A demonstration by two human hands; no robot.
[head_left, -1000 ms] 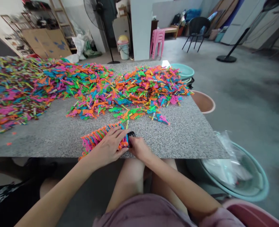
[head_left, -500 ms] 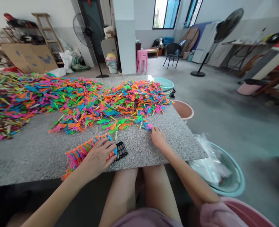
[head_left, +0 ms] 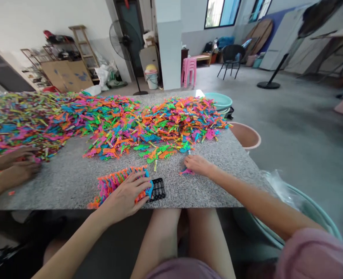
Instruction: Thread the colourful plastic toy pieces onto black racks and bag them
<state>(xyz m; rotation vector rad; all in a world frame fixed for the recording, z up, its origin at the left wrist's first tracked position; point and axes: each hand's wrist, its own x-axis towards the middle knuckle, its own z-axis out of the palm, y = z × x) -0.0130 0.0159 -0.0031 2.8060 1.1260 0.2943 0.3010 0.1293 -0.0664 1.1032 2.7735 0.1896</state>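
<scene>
My left hand curves over the right end of a row of small plastic toy pieces, orange, pink, green and blue, packed upright side by side. They stand on a black grid tray, whose bare cells show to the right of my fingers. My right hand has its fingers closed at the tabletop on a small plastic toy piece, pink and blue, mostly hidden by the fingertips. A short wrapped stick shows just beyond them. Near the tray lies a loose yellowish stick.
Large heaps of plastic pieces cover the back of the speckled stone table. At the left, another person's hands work by the heap. Basins stand past the right edge; a floor fan stands behind.
My right hand has drawn a piece nearer, away from the heap's edge. My left hand stays on the row. The view has turned left, bringing another person's hands in.
</scene>
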